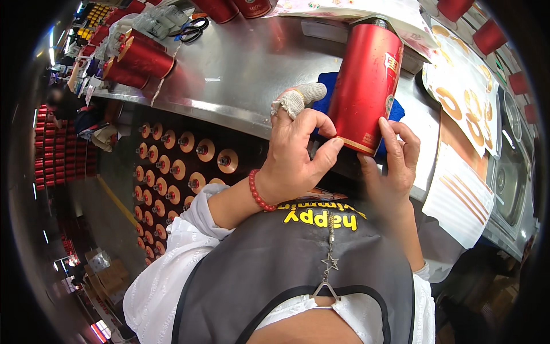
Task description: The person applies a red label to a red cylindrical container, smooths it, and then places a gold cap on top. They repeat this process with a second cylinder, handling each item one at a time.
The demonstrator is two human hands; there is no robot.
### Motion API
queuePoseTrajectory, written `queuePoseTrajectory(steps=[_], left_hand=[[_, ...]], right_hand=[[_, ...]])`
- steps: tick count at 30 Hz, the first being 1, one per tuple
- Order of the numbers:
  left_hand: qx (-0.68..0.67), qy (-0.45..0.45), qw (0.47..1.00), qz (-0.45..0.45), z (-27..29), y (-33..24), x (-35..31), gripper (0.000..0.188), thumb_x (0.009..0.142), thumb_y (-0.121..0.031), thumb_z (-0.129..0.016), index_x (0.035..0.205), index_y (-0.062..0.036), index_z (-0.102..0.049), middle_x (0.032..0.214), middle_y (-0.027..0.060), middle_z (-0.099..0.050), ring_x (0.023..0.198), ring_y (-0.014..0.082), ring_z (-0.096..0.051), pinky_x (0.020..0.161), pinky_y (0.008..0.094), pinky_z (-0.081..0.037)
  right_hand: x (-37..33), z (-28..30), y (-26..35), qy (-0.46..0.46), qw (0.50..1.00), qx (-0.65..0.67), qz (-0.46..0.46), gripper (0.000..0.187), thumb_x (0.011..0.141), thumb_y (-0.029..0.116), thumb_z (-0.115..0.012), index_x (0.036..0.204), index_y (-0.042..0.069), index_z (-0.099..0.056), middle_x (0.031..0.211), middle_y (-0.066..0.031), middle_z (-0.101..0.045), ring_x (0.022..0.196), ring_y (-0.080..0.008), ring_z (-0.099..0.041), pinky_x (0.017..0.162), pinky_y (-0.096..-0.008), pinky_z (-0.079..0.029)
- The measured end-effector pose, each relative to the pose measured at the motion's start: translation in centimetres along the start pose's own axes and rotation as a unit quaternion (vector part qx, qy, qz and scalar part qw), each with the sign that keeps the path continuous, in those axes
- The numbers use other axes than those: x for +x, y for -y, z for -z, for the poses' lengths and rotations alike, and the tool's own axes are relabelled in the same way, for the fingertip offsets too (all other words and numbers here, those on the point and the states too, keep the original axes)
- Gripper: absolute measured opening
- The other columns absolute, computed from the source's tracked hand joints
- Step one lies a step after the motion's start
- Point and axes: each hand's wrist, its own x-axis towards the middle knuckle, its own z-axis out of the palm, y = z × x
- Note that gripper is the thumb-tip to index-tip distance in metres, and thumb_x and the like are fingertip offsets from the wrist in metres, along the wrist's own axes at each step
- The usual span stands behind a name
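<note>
A red, cylinder-shaped bottle (365, 86) with gold print and a gold band at its near end lies tilted on a blue cloth (327, 94) at the metal table's edge. My left hand (295, 146) pinches at the left of that gold band, thumb and index finger closed on the edge. White knitted covering (298, 98) wraps other fingers of this hand, and a red bead bracelet circles the wrist. At the band's right side, my right hand (394, 155) has its thumb and curled fingers against the bottle. Whether a thin strip sits between the fingertips is too small to tell.
Sheets with gold label shapes (467, 97) lie at the right, above a striped paper sheet (460, 192). Black-handled scissors (193, 30) rest at the far left of the metal table (240, 63), near red bottles (143, 57). Many upright bottles (177, 169) stand below the table.
</note>
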Motion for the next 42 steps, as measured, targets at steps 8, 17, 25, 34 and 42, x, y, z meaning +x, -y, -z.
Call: queuePoseTrajectory(steps=[8,17,25,34,42], left_hand=[[-0.172,0.057,0.975,0.127,0.4,-0.3,0.0,0.013,0.091,-0.017,-0.065,0.091,-0.0051,-0.062,0.106,0.0133,-0.058,0.110,0.0289,-0.048,0.102,0.0407,-0.034],[-0.244,0.126,0.937,0.215,1.9,-0.2,1.1,0.013,0.092,-0.017,-0.064,0.089,-0.0051,-0.060,0.120,0.0145,-0.055,0.113,0.0232,-0.049,0.102,0.0370,-0.035],[0.021,0.031,0.999,-0.022,0.5,0.0,0.5,0.021,0.080,-0.016,-0.074,0.091,-0.0052,-0.060,0.132,0.0297,-0.050,0.124,0.0442,-0.043,0.107,0.0514,-0.030],[-0.043,0.040,0.998,0.037,0.6,-0.1,0.7,0.010,0.086,-0.014,-0.066,0.087,-0.0046,-0.062,0.133,0.0239,-0.056,0.126,0.0350,-0.048,0.110,0.0425,-0.030],[-0.190,0.086,0.971,0.118,1.3,-0.7,1.4,0.012,0.084,-0.015,-0.067,0.083,-0.0057,-0.060,0.123,0.0240,-0.057,0.120,0.0369,-0.048,0.106,0.0448,-0.032]], right_hand=[[0.1,0.1,0.2,-0.001,1.000,0.002,0.007,0.065,0.074,0.000,-0.079,0.135,-0.001,-0.057,0.121,-0.0164,-0.054,0.113,-0.0319,-0.055,0.094,-0.0399,-0.047],[-0.2,0.9,0.6,0.007,0.998,-0.020,0.055,0.059,0.074,0.003,-0.079,0.130,0.003,-0.062,0.121,-0.0157,-0.053,0.112,-0.0330,-0.055,0.094,-0.0425,-0.047],[-0.4,0.6,0.8,0.013,0.999,-0.013,0.045,0.056,0.074,0.004,-0.079,0.128,0.003,-0.063,0.121,-0.0157,-0.053,0.113,-0.0335,-0.055,0.096,-0.0434,-0.048],[-0.5,0.7,0.8,0.014,0.999,-0.015,0.044,0.055,0.075,0.004,-0.079,0.128,0.004,-0.064,0.121,-0.0156,-0.053,0.113,-0.0336,-0.055,0.095,-0.0433,-0.048],[-0.2,1.3,1.5,0.026,0.996,-0.048,0.067,0.052,0.075,0.004,-0.079,0.126,0.006,-0.066,0.122,-0.0151,-0.051,0.113,-0.0333,-0.054,0.095,-0.0429,-0.047]])
